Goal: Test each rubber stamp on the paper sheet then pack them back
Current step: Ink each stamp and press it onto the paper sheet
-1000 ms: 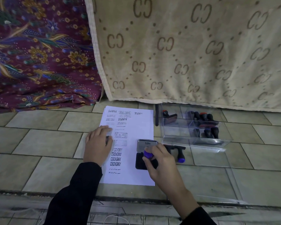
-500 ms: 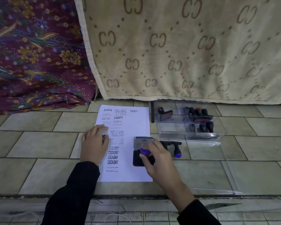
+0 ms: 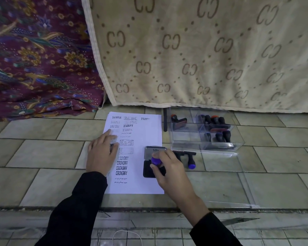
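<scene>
Stamp [image 3: 156, 161] and pad [image 3: 148, 172] sit together as they did a second ago. Nothing has lifted, and only your head has shifted the view a little. I read that as inking still under way, so this stamp has no print on the sheet [image 3: 146, 132] yet.

Your right hand [image 3: 167, 167] is curled round the stamp's purple knob, thumb and fingers closed on it. The stamp's base is down on the black pad, which lies on the sheet's right edge with its lid open behind. How hard you are pressing cannot be told.

Your left hand [image 3: 100, 155] stays flat on the sheet's left edge. It is palm down with straight, slightly spread fingers and grips nothing, and the forefinger reaches toward the faint prints near the top. It pins the paper to the floor [image 3: 43, 153].

The right half of the sheet above the pad is bare, which is likely room for the next print.

The loose stamps [image 3: 190, 160] lie on the floor just right of the pad, outside the box [image 3: 185, 137]. The packed stamps [image 3: 215, 121] stand in its right-hand compartments, so packing is only partly done.
</scene>
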Demonstrator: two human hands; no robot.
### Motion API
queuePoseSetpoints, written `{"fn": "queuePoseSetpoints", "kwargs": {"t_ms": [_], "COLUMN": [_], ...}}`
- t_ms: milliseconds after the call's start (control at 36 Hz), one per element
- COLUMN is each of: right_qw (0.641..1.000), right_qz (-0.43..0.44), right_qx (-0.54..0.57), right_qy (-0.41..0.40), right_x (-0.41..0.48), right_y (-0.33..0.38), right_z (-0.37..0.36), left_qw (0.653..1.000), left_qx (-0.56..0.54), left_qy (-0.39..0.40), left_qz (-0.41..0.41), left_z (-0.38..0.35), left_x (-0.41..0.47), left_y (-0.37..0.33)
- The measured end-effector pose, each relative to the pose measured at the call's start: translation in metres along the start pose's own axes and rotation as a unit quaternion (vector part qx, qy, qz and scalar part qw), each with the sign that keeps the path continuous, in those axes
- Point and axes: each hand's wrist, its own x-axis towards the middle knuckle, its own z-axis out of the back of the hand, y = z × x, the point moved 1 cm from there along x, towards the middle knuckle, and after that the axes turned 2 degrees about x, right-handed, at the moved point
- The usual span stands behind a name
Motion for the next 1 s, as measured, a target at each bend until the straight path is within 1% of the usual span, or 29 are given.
{"fn": "queuePoseSetpoints", "kwargs": {"t_ms": [83,167,222,306,389,500,583,750,1000], "right_qw": [1.0,0.997,0.995,0.992,0.99,0.995,0.997,0.999,0.999], "right_qz": [-0.001,-0.006,-0.014,-0.035,-0.063,-0.048,-0.046,-0.039,-0.035], "right_qx": [0.014,0.059,0.065,0.082,0.102,0.05,0.018,-0.026,-0.013], "right_qy": [-0.013,-0.057,-0.081,-0.09,-0.081,-0.072,-0.052,-0.014,-0.012], "right_x": [0.001,0.01,0.026,0.06,0.097,0.139,0.158,0.174,0.181], "right_y": [0.0,0.001,0.001,-0.003,-0.008,-0.016,-0.023,-0.034,-0.032], "right_z": [0.004,0.013,0.019,0.021,0.015,0.001,-0.011,-0.03,-0.038], "left_qw": [1.0,1.0,1.0,1.0,1.0,1.0,1.0,1.0,1.0], "left_qx": [0.009,0.009,0.009,0.009,0.008,0.006,0.003,0.002,0.005], "left_qy": [0.004,0.002,0.002,-0.001,-0.005,-0.006,-0.005,-0.012,-0.011], "left_qz": [-0.006,-0.003,-0.003,-0.007,-0.008,-0.008,-0.006,-0.012,-0.01], "left_z": [-0.001,-0.002,-0.003,-0.003,-0.002,-0.002,-0.002,-0.002,-0.002], "left_x": [0.001,0.001,0.001,0.002,0.001,0.001,0.001,0.001,0.001], "left_y": [0.001,0.002,0.002,0.001,0.001,0.001,0.001,0.001,0.001]}}
